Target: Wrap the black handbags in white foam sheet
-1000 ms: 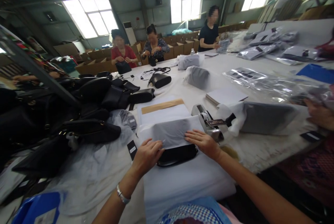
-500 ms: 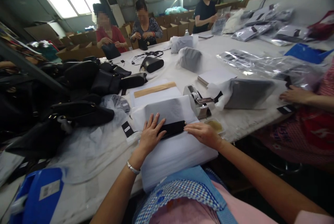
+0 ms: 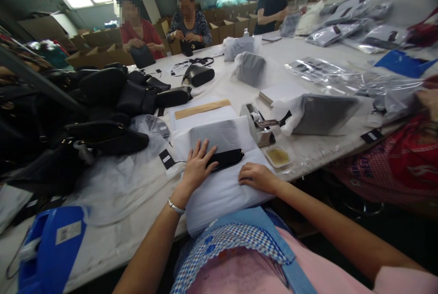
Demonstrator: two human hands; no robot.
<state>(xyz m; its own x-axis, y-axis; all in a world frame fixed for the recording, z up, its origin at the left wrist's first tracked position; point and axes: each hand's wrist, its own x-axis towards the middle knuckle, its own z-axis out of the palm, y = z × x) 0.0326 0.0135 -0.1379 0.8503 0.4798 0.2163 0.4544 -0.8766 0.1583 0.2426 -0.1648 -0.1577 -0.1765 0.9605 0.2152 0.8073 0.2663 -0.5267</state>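
Note:
A black handbag (image 3: 226,159) lies on white tissue paper (image 3: 219,202) in front of me, its far side covered by a folded-over sheet that shows grey. My left hand (image 3: 196,166) rests flat on the bag's left part, fingers spread. Just below the bag's right end, my right hand (image 3: 256,177) has its fingers bent together on the tissue paper and seems to pinch it; the fingertips are partly hidden. A black hang tag (image 3: 166,159) on a cord lies left of the bag.
A tape dispenser (image 3: 258,123) and a small dish with yellowish content (image 3: 278,156) stand to the right. Black bags (image 3: 102,86) are heaped on the left, near a blue jug (image 3: 54,248). A wrapped bag (image 3: 323,113) stands at right; co-workers sit and stand across the table.
My right hand has moved down from the bag's right end onto the tissue paper, its fingers curling in. My left hand stays on the bag. The neighbour's hand at right has drawn back.

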